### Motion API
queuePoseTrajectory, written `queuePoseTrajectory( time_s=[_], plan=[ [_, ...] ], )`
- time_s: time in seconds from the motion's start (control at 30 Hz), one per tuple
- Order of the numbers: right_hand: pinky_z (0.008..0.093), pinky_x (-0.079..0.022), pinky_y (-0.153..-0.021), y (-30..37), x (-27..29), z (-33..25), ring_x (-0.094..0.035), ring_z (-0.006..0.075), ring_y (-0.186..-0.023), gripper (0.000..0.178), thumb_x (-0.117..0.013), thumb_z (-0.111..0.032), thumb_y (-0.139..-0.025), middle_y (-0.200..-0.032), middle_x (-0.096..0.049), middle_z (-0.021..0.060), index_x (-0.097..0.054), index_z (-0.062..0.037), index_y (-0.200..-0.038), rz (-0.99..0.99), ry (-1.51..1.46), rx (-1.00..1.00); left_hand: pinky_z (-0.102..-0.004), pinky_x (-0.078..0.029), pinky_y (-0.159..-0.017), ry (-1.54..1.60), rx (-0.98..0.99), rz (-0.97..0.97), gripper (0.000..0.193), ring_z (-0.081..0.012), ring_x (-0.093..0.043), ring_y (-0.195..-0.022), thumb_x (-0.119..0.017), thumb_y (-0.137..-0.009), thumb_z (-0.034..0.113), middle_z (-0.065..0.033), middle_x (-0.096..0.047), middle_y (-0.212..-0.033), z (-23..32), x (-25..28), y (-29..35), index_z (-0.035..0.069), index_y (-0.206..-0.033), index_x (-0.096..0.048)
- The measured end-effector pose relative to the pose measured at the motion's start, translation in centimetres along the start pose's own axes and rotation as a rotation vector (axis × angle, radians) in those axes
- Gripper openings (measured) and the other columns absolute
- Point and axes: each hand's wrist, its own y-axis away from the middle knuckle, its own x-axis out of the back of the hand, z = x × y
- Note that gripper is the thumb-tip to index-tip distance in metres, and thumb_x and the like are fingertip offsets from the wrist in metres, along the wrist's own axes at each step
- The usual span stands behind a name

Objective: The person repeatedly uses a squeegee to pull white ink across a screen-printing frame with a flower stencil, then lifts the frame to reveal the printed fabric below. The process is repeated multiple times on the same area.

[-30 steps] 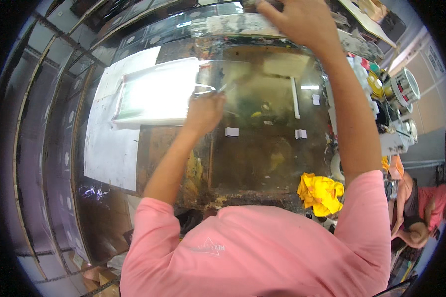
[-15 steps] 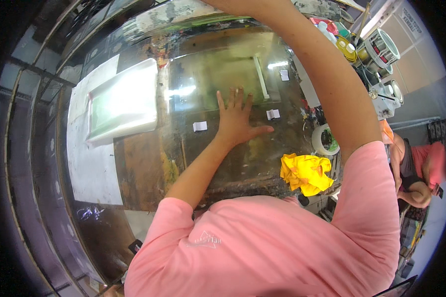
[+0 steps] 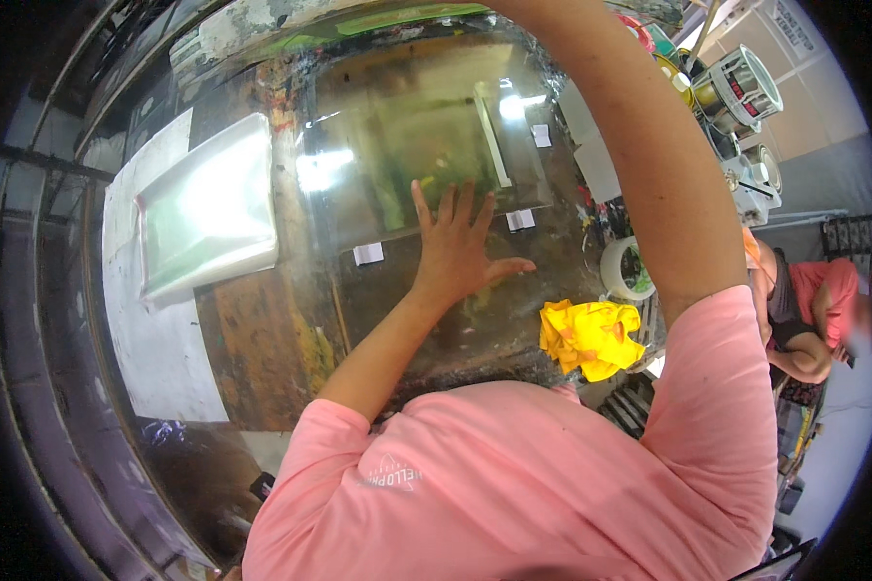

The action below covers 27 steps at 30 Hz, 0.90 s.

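The left hand (image 3: 451, 254) had left the plastic stack (image 3: 208, 218) and was spread, fingers over the near edge of the clear sheet (image 3: 368, 189), which now lay beside paper tabs (image 3: 368, 254) on the worktop (image 3: 252, 329), seemingly steadied. The right hand's state, out of view, I couldn't tell.

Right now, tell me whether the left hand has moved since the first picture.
Yes, the left hand has moved right, from left of the leftmost white tab to between it and the next tab.
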Motion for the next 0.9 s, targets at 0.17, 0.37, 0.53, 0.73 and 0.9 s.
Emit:
queuePoseTrajectory(
  time_s=[0.17, 0.37, 0.53, 0.73, 0.9],
  plan=[
    [0.0506, -0.056, -0.086, 0.2, 0.3, -0.4, -0.074, 0.0419, -0.081, 0.060, -0.055, -0.050, -0.093, -0.077, -0.073, 0.0263, -0.077, 0.0023, -0.075, -0.067, -0.002, -0.020, -0.0757, 0.001, -0.125, 0.035, -0.027, 0.054, 0.115, -0.0418, -0.044, -0.148, -0.058, -0.075, 0.094, -0.0241, -0.052, -0.156, -0.1, -0.3, 0.2, 0.004, -0.147, -0.062],
    [0.0509, -0.055, -0.084, 1.2, 0.0, -0.8, -0.073, 0.0420, -0.081, 0.059, -0.055, -0.050, -0.095, -0.077, -0.073, 0.0250, -0.075, 0.0013, -0.074, 0.026, 0.038, 0.035, -0.0717, 0.001, -0.127, -0.012, -0.037, -0.004, 0.119, -0.0418, -0.042, -0.151, -0.052, -0.076, 0.097, -0.0248, -0.050, -0.158, -0.1, -0.6, 0.1, 0.004, -0.151, -0.058],
    [0.0514, -0.055, -0.084, 1.8, 0.5, -1.1, -0.073, 0.0415, -0.087, 0.058, -0.056, -0.051, -0.095, -0.084, -0.074, 0.0261, -0.076, 0.0016, -0.080, -0.022, -0.016, -0.007, -0.0703, -0.001, -0.127, -0.010, -0.044, 0.039, 0.118, -0.0402, -0.043, -0.151, -0.051, -0.077, 0.097, -0.0236, -0.050, -0.159, -0.1, -1.6, 0.4, 0.006, -0.152, -0.057],
    [0.0538, -0.055, -0.085, 2.5, 0.3, -2.0, -0.073, 0.0429, -0.089, 0.054, -0.060, -0.050, -0.094, -0.085, -0.075, 0.0248, -0.073, 0.0002, -0.079, -0.066, 0.040, -0.085, -0.0597, -0.038, -0.117, 0.299, 0.160, 0.365, 0.097, -0.0377, -0.060, -0.129, -0.076, -0.083, 0.071, -0.0216, -0.064, -0.139, -2.8, 3.4, 0.2, -0.001, -0.146, -0.060],
    [0.0518, -0.049, -0.076, 8.1, -1.4, -2.7, -0.068, 0.0417, -0.078, 0.048, -0.062, -0.050, -0.099, -0.082, -0.072, 0.0196, -0.074, -0.0030, -0.104, 0.009, 0.067, 0.031, -0.0366, -0.057, -0.097, 1.108, 0.459, 0.660, 0.103, -0.0260, -0.070, -0.108, -0.098, -0.072, 0.046, -0.0180, -0.071, -0.122, -8.5, 14.4, 1.8, -0.011, -0.145, -0.053]
  ],
)
